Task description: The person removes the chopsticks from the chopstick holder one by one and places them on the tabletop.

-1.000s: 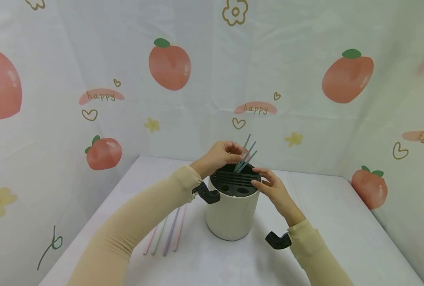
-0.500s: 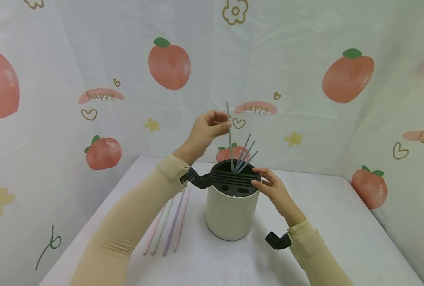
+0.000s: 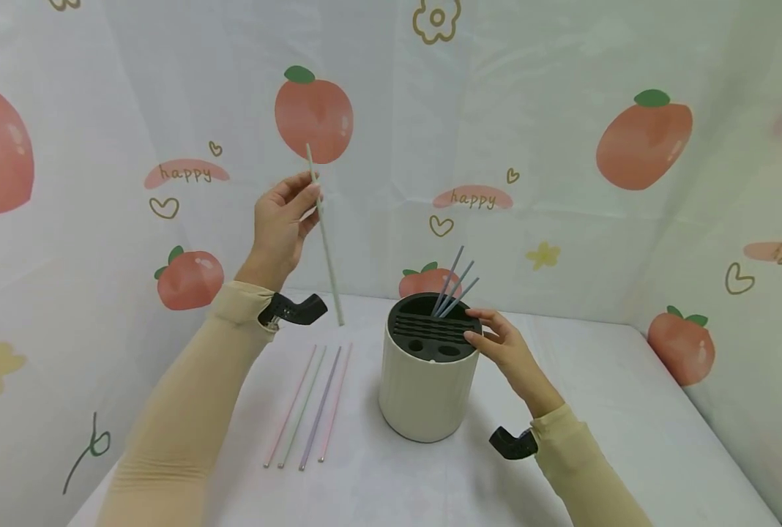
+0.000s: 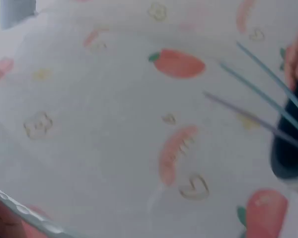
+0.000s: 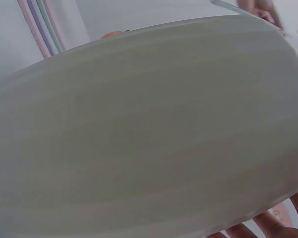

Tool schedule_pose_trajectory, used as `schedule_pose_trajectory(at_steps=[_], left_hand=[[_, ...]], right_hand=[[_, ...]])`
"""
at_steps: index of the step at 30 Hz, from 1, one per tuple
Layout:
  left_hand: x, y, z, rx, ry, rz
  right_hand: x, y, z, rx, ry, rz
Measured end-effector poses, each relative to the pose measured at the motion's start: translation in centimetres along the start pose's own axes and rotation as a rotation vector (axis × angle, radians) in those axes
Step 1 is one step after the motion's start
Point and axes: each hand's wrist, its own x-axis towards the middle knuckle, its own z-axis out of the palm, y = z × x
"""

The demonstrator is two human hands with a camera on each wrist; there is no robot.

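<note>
My left hand (image 3: 277, 233) pinches a pale green chopstick (image 3: 328, 256) near its upper end, high above the left side of the table. The chopstick hangs nearly upright, its lower end leaning right. In the left wrist view, a ridged edge of the held chopstick (image 4: 20, 210) crosses the bottom left corner. A cream cylindrical utensil holder (image 3: 427, 399) with a black slotted top stands at the middle. Three bluish chopsticks (image 3: 453, 285) lean right in its rear opening. My right hand (image 3: 511, 357) grips the holder's right rim, with fingers (image 5: 270, 223) along its wall in the right wrist view.
Several pastel chopsticks (image 3: 321, 410), pink, green and purple, lie side by side on the white table (image 3: 602, 410), left of the holder. Behind rises a white cloth backdrop (image 3: 378, 146) printed with fruit. Each wrist wears a black camera mount (image 3: 299, 309).
My left hand has drawn the pale green chopstick up out of the holder and carried it left. My right hand stays on the rim, and the three bluish chopsticks remain in the holder.
</note>
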Motion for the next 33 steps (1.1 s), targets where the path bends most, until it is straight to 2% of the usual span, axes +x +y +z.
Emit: schedule_pose_trajectory(at_steps=[4, 7, 11, 13, 17, 23, 29, 33], left_hand=[[-0.6, -2.0, -4.2, 0.176, 0.049, -0.131], [-1.3, -3.8, -7.6, 0.343, 0.057, -0.23], [-2.4, -6.2, -11.7, 0.554, 0.053, -0.311], [-3.1, -7.4, -13.5, 0.644, 0.048, -0.351], [-4.5, -9.5, -16.2, 0.761, 0.047, -0.439], [-6.4, -11.5, -18.6, 0.868, 0.025, -0.541], [-7.7, -12.8, -19.4, 0.919, 0.01, -0.623], [-8.2, -13.5, -20.0, 0.931, 0.024, -0.633]], right_hand=[[0.0, 0.0, 0.0, 0.004, -0.003, 0.0], [0.1, 0.0, 0.0, 0.002, -0.005, 0.003], [0.1, -0.1, 0.0, -0.002, -0.004, 0.008], [0.0, -0.1, 0.0, 0.001, -0.004, 0.009], [0.0, -0.2, 0.1, 0.012, -0.004, 0.01], [-0.1, -0.2, 0.1, 0.015, -0.002, 0.012], [-0.1, -0.1, 0.1, 0.003, 0.006, 0.017], [-0.1, -0.2, 0.1, 0.002, 0.003, 0.016]])
